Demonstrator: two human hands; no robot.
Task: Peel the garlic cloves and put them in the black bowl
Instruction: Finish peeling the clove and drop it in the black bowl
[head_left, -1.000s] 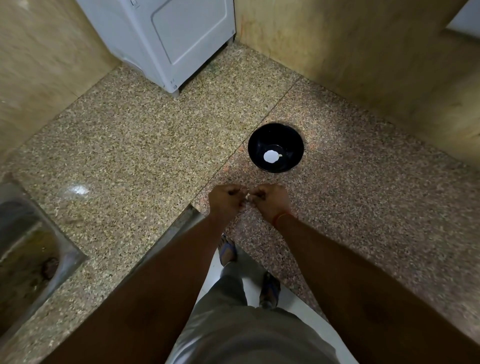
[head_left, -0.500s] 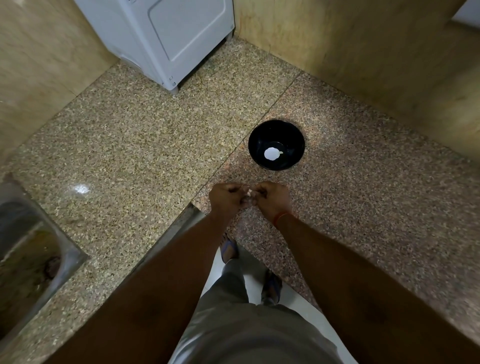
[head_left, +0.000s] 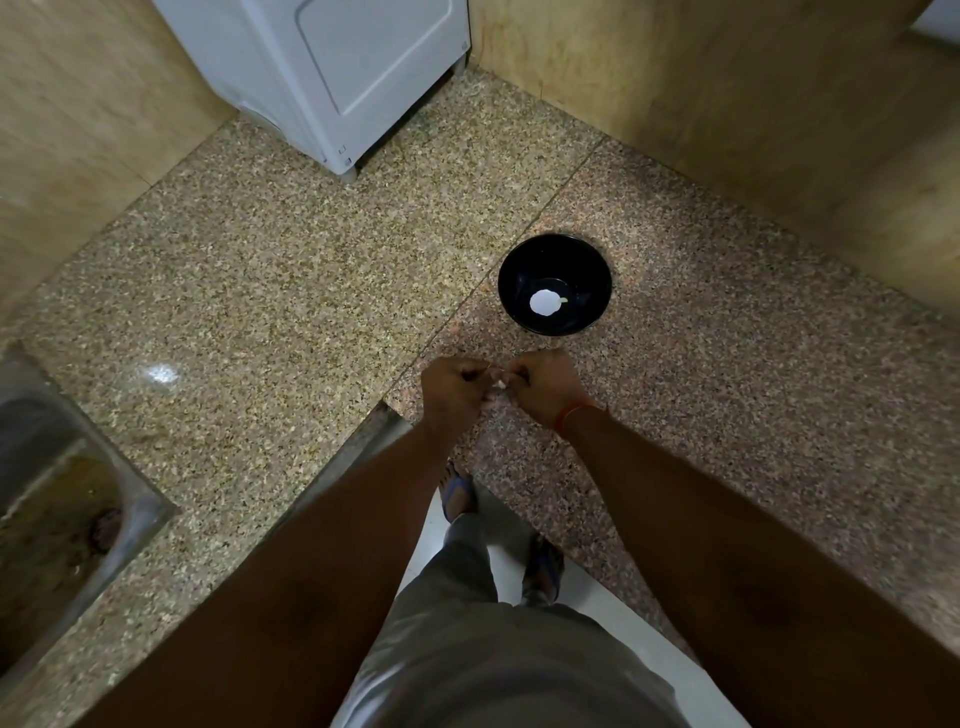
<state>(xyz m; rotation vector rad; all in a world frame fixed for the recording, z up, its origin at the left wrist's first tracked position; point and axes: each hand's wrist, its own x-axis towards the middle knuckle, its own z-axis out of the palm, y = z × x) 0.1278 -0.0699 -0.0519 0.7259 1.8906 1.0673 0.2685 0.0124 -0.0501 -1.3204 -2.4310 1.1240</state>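
We look down from head height at a speckled stone bench (head_left: 291, 291) that wraps around a corner, with both forearms reaching out over it. The left hand (head_left: 453, 387) and right hand (head_left: 545, 384) meet knuckle to knuckle, each grip curled and pinching one small pale garlic clove (head_left: 500, 383) between them; only a sliver of it shows between the fingertips. We judge this to be mid-peel, the clove not yet ready to drop.

Just beyond the grip, slightly to its right, sits the black bowl (head_left: 587, 270), apart from the hands. Inside it we see a round white patch with a small pale nub beside it (the patch may be a light reflection or a label, and the nub possibly a peeled clove, but the view is too small to say). So at most very little has been delivered.

Counted: one bowl, one clove in the hands, two hands. We see no other cloves or loose skins on the bench, so we cannot tell how many remain.

Far beyond the grip to the left stands a white appliance (head_left: 332, 73) against the wall. Well to the left of the grip, and nearer us, a metal sink (head_left: 130, 499) is set into the bench. Below the grip, we see grey trousers and sandalled feet on the floor.
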